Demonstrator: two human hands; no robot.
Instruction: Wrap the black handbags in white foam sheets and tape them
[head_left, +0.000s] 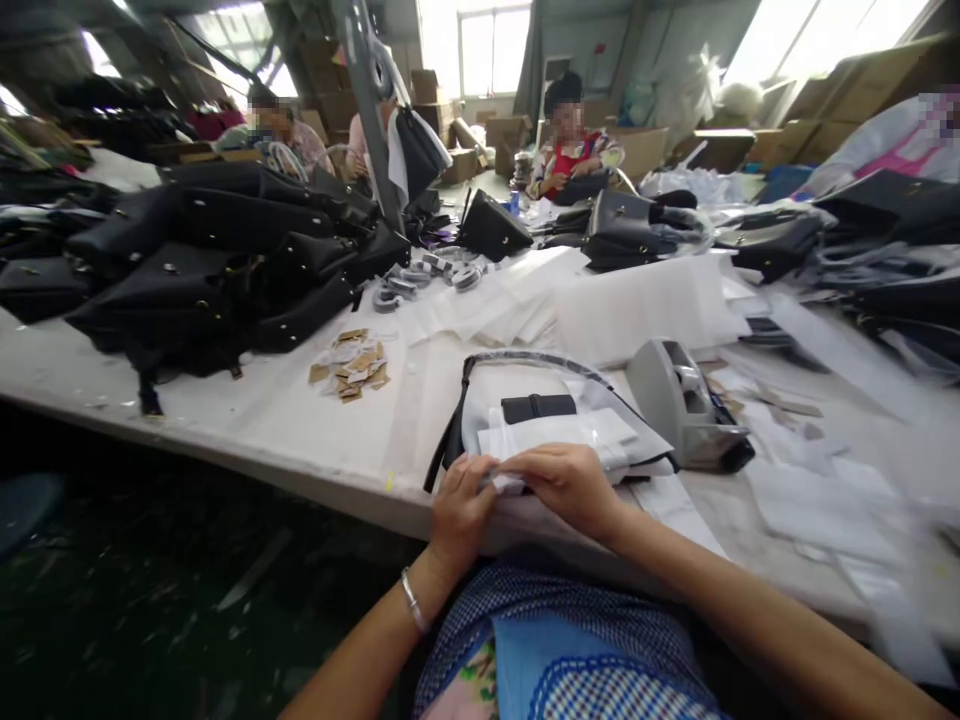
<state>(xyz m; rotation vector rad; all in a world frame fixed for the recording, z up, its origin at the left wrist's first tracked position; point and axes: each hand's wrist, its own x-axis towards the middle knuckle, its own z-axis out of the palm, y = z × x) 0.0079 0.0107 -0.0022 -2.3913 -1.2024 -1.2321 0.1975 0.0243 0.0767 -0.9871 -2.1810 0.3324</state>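
The right hand (pixel 562 483) pinches white wrapping (pixel 574 432) and the left hand (pixel 463 505) bends against it, grip unclear, on a black-trimmed bag (pixel 480 405) that lies on the table (pixel 315 425) just left of the grey tape dispenser (pixel 671 415)

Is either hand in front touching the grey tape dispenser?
No: the left hand and right hand are together at the near edge of the wrapped bag, apart from the tape dispenser.
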